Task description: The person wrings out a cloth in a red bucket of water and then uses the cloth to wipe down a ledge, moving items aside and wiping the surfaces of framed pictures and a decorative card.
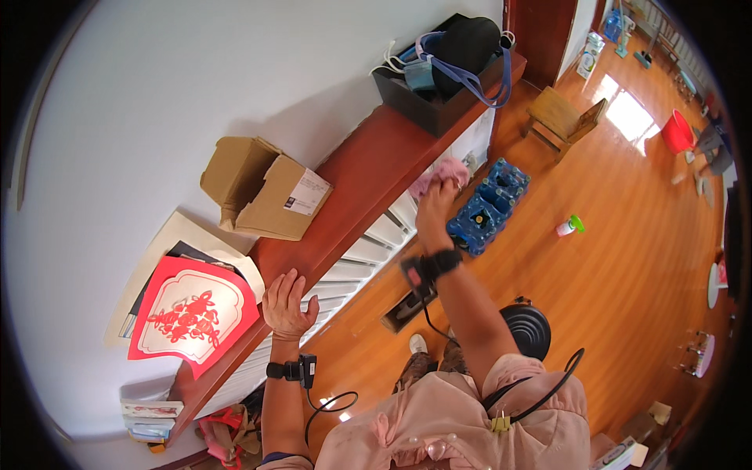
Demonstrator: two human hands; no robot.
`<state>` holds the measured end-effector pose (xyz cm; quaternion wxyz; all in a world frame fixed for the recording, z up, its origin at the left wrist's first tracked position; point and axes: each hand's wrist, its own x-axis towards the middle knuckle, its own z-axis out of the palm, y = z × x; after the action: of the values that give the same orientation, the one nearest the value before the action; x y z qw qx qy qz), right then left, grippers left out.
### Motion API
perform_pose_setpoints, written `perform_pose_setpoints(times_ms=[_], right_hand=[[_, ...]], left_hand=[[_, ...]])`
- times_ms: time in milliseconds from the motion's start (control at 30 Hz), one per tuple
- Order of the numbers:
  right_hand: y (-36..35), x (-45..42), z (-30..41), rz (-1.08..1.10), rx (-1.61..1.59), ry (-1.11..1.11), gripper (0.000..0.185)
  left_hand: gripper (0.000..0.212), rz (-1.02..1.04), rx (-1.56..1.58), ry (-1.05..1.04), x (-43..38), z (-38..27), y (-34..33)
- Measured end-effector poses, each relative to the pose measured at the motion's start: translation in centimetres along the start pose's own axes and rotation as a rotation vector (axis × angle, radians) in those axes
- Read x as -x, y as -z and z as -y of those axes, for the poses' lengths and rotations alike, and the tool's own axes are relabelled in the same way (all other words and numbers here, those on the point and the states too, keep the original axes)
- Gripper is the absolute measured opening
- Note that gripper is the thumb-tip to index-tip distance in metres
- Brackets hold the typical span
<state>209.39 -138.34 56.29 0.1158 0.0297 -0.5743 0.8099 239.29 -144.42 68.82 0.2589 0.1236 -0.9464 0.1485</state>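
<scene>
My left hand rests with spread fingers on the edge of a red-brown wooden shelf, holding nothing. Right beside it lies a red-bordered sheet with a paper-cut flower design, leaning over darker papers. In my right hand is a bunched pink cloth, held against the front of the white radiator below the shelf. Shrink-wrapped packs of blue-tinted bottles stand on the floor close to that hand. An opened cardboard box with a label sits on the shelf between both hands.
On the shelf's far end is a black box holding a black cap and blue straps. A wooden chair, a spray bottle with a green head, a red bucket and a black round stool stand on the wooden floor. Another person is at far right.
</scene>
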Motion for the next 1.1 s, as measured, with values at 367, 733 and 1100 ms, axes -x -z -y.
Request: perform_pose_setpoints(times_ms=[367, 733, 1100], right_hand=[[-1.4, 6.8, 10.9, 0.917, 0.627, 0.812, 0.025], [-1.7, 2.3, 12.9, 0.810, 0.778, 0.872, 0.027], [1.5, 17.5, 16.9, 1.281, 0.223, 0.077, 0.013]], left_hand=[[0.039, -0.014, 0.022, 0.068, 1.3, 0.5, 0.7], [0.033, -0.019, 0.067, 0.098, 1.1, 0.5, 0.8], [0.048, -0.162, 0.581, 0.315, 1.7, -2.2, 4.7]])
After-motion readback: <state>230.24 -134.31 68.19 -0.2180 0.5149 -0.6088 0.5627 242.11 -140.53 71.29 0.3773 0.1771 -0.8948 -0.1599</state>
